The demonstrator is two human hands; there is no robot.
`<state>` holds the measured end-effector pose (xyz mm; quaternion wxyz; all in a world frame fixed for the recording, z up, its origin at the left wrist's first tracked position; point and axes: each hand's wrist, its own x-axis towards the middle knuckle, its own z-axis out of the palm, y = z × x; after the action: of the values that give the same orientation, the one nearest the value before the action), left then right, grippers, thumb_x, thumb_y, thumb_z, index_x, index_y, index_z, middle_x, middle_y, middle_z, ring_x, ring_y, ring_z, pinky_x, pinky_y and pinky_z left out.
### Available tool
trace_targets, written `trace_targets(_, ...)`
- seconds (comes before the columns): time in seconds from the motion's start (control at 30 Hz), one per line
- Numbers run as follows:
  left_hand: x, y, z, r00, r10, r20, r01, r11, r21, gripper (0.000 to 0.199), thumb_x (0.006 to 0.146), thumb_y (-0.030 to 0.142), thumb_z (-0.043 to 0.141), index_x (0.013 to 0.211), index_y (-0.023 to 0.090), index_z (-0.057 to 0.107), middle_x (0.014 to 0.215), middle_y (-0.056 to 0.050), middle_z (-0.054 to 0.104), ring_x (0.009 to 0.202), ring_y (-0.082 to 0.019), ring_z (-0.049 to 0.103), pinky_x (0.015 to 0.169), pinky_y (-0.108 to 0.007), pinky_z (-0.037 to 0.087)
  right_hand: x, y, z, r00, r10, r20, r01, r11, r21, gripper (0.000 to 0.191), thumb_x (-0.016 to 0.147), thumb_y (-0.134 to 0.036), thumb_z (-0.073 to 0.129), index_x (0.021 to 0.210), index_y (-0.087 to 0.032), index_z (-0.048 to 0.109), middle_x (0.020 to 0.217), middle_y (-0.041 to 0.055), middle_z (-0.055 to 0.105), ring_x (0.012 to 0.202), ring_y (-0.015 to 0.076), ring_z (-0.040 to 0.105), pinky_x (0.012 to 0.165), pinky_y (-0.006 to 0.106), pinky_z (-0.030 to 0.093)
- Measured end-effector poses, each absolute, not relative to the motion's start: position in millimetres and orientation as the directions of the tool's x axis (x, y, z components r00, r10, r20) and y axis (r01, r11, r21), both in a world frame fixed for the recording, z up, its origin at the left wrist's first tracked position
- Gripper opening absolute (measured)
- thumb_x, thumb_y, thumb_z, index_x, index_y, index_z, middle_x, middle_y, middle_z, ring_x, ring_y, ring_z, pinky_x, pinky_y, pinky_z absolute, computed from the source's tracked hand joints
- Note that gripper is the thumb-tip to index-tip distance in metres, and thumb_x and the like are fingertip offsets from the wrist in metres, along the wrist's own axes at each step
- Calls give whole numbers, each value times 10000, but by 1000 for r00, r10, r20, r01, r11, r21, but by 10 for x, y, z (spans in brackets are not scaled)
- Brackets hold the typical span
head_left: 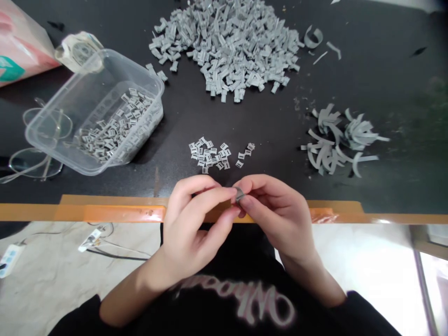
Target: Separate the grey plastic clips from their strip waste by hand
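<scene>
Just in front of the table edge, both hands meet at a small curved grey plastic piece. My right hand pinches it between thumb and index finger. My left hand has its index fingertip against the piece's left side, with the thumb bent in just below; the exact contact there is partly hidden. Beyond the fingers lies a small group of grey plastic clips with slots, and a few loose clips sit to its right.
A big heap of grey plastic parts is at the back. Curved grey strips lie at right. On the left stand a clear plastic box of clips, eyeglasses, a tape roll and a pink bag. Tape covers the table edge.
</scene>
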<state>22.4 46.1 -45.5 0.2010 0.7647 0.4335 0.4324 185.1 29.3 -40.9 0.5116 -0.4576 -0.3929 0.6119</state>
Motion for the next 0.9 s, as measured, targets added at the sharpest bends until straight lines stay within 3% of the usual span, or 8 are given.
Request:
trace_targets(0.23, 218, 445, -437, 270, 857, 440, 464, -516, 720, 215, 888, 107, 631, 1077, 211, 632, 1038, -34, 651, 955, -173, 633, 857, -324, 570, 1888, 249, -454, -39, 995, -91, -199, -97, -975, 53, 954, -253, 652, 942, -205, 672, 790, -4, 642, 698, 107, 590, 647, 228, 503)
trace_targets(0.4, 264, 450, -425, 310, 870, 383, 335, -477, 812, 188, 883, 130, 655, 1047, 217, 625, 1013, -38, 640, 927, -169, 631, 823, -308, 573, 1888, 274, -478, -38, 990, -134, -224, -139, -965, 95, 923, -262, 690, 854, -198, 681, 725, -8, 637, 627, 101, 564, 568, 212, 486)
trace_targets(0.6, 280, 404, -485, 269, 928, 257, 173, -309, 935, 140, 901, 147, 652, 1006, 224, 598, 1024, -48, 620, 936, -165, 622, 797, -297, 569, 1869, 336, -443, -62, 977, -202, -306, -211, -928, 139, 811, -278, 811, 771, -189, 712, 694, -6, 692, 558, 107, 621, 520, 215, 543)
trace_targets(0.7, 250, 404, -500, 241, 939, 244, 172, -289, 942, 148, 899, 127, 636, 1009, 222, 607, 1024, -51, 617, 945, -167, 618, 801, -296, 559, 1880, 348, -410, -106, 969, -223, -349, -247, -904, 59, 821, -235, 802, 859, -208, 765, 755, 1, 735, 616, 119, 688, 583, 221, 600)
trace_targets(0.9, 225, 448, -511, 221, 915, 337, 256, -388, 886, 188, 874, 100, 657, 1017, 215, 616, 1012, -37, 631, 956, -165, 622, 832, -294, 547, 1894, 343, -382, -154, 958, -240, -375, -282, -883, 105, 852, -194, 769, 948, -233, 787, 772, -3, 750, 690, 120, 719, 671, 228, 629)
